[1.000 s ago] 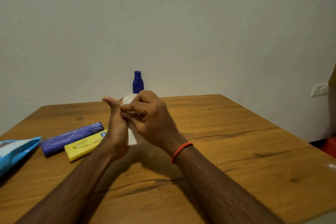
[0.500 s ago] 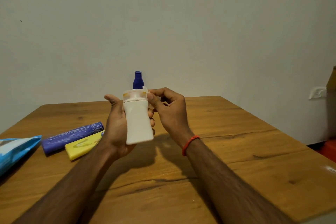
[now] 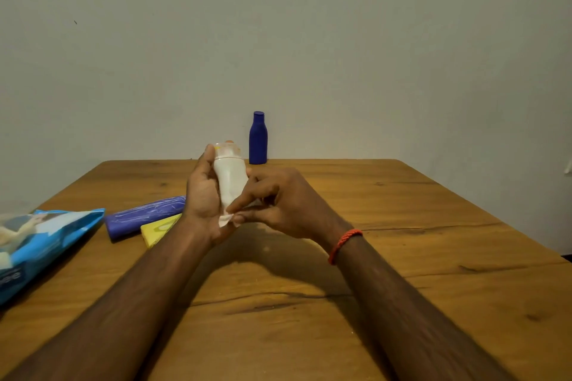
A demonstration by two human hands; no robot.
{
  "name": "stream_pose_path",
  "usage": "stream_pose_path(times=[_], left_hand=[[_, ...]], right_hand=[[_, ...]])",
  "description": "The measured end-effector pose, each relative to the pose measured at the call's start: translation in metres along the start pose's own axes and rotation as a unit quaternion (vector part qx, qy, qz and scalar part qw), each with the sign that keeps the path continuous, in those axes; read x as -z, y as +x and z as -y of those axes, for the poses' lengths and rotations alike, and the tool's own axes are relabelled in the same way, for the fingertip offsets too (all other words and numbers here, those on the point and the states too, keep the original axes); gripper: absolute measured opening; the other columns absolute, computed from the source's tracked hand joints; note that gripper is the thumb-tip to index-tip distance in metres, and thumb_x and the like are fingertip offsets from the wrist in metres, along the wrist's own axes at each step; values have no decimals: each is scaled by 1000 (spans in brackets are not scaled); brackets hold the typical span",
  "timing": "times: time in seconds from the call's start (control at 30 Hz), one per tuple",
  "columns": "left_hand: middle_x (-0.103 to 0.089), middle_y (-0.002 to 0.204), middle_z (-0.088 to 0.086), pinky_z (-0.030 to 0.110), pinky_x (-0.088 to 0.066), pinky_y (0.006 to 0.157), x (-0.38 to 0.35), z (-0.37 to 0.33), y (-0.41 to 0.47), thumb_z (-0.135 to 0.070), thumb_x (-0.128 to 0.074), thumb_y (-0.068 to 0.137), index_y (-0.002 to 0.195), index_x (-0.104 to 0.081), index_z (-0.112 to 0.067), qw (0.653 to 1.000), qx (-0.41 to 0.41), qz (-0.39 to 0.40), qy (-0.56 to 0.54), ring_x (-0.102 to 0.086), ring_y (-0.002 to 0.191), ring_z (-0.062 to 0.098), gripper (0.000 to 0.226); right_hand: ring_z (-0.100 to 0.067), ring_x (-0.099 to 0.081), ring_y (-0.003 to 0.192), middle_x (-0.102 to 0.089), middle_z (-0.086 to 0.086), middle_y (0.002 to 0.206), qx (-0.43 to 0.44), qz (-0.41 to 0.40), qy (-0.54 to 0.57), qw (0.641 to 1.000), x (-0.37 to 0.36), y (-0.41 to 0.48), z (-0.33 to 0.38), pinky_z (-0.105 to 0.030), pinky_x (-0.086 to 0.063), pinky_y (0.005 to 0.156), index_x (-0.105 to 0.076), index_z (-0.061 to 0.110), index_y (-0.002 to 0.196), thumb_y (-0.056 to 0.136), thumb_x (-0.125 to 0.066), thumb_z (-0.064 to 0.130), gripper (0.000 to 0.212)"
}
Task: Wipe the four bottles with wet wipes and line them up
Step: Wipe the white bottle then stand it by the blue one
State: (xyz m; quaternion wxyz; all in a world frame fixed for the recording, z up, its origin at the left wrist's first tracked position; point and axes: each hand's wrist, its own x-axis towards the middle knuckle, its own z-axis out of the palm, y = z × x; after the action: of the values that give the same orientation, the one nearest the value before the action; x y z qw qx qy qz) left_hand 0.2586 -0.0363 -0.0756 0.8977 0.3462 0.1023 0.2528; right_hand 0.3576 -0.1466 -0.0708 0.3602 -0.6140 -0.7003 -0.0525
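Observation:
My left hand grips a white bottle upright above the wooden table, its cap at the top. My right hand pinches a small white wet wipe against the bottle's lower end. A dark blue bottle stands upright at the table's far edge by the wall. A purple bottle and a yellow bottle lie side by side on the table to the left of my hands, the yellow one partly hidden by my left wrist.
A blue pack of wet wipes lies at the table's left edge. A grey wall rises right behind the table. A red band circles my right wrist.
My right hand slid from the bottle's cap down to its base with the wipe. The bottle stayed upright in my left hand.

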Motion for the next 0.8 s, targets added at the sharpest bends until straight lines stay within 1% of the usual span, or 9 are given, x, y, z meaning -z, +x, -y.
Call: stream_pose_path(times=[0.1, 0.17, 0.23, 0.3, 0.47, 0.57, 0.67, 0.73, 0.8], left_hand=[[-64, 98, 10, 40, -48, 92, -1, 8, 2, -62, -59, 87, 120, -68, -17, 999, 15, 37, -1, -64, 89, 23, 56], [-64, 104, 10, 42, -44, 93, -3, 15, 2, -61, -60, 85, 111, -73, -22, 999, 21, 41, 25, -62, 92, 24, 49], [-62, 109, 10, 43, -47, 87, -5, 20, 2, -63, -63, 83, 127, -62, -24, 997, 36, 48, 52, -60, 96, 25, 59], [-58, 123, 12, 46, -44, 98, -5, 21, 4, -63, -68, 80, 136, -55, -24, 996, 40, 59, 54, -56, 111, 28, 69], [-53, 143, 16, 51, -34, 115, -3, 6, 3, -55, -69, 85, 144, -47, -12, 999, 12, 48, -20, -50, 135, 31, 76], [-63, 120, 15, 51, -51, 101, 1, -6, 2, -55, -72, 81, 141, -48, -13, 1000, 0, -1, -27, -64, 118, 30, 77], [-67, 87, 11, 48, -59, 83, -1, -8, 1, -62, -64, 84, 127, -57, -11, 999, 4, -41, -5, -72, 84, 25, 67], [-66, 81, 9, 46, -58, 81, -2, -5, 1, -65, -57, 87, 120, -59, -12, 999, -2, -43, 3, -71, 76, 23, 63], [-68, 85, 9, 42, -58, 80, 0, -4, 5, -68, -51, 89, 124, -57, -14, 999, -27, -39, 14, -69, 81, 23, 64]], right_hand=[[-6, -60, 96, -67, -1, 104, -18, -129, 0, 991, 1, 0, -5, -12, -50, 81, -77, 11, 103, 82, -79, 16, 21], [-9, -59, 99, -64, -3, 106, -47, -212, 6, 976, 2, 1, -7, -13, -51, 83, -75, 9, 104, 85, -76, 15, 20], [-11, -60, 100, -63, -6, 107, -62, -267, 15, 961, 4, 1, -8, -18, -54, 84, -73, 6, 107, 88, -73, 14, 21], [-13, -61, 101, -64, -8, 108, -59, -285, 24, 956, 4, 1, -9, -24, -57, 85, -73, 5, 111, 89, -71, 12, 22], [-13, -59, 100, -63, -7, 105, 8, -183, 31, 983, 0, 2, -3, -20, -54, 87, -75, 8, 108, 85, -74, 7, 23], [-7, -56, 99, -63, 1, 104, 12, -59, 28, 998, -1, 1, 5, -13, -49, 83, -78, 13, 102, 81, -78, 11, 21], [-10, -58, 104, -65, 3, 108, -2, 25, 28, 999, -1, 1, 8, -24, -52, 90, -78, 17, 101, 80, -80, 13, 22], [-12, -60, 106, -67, 1, 108, -10, 28, 35, 999, 1, 0, 7, -27, -54, 91, -78, 17, 101, 79, -81, 15, 22], [-7, -60, 102, -68, 4, 107, -26, -4, 48, 998, 3, -1, 4, -17, -51, 85, -78, 16, 101, 78, -82, 16, 23]])
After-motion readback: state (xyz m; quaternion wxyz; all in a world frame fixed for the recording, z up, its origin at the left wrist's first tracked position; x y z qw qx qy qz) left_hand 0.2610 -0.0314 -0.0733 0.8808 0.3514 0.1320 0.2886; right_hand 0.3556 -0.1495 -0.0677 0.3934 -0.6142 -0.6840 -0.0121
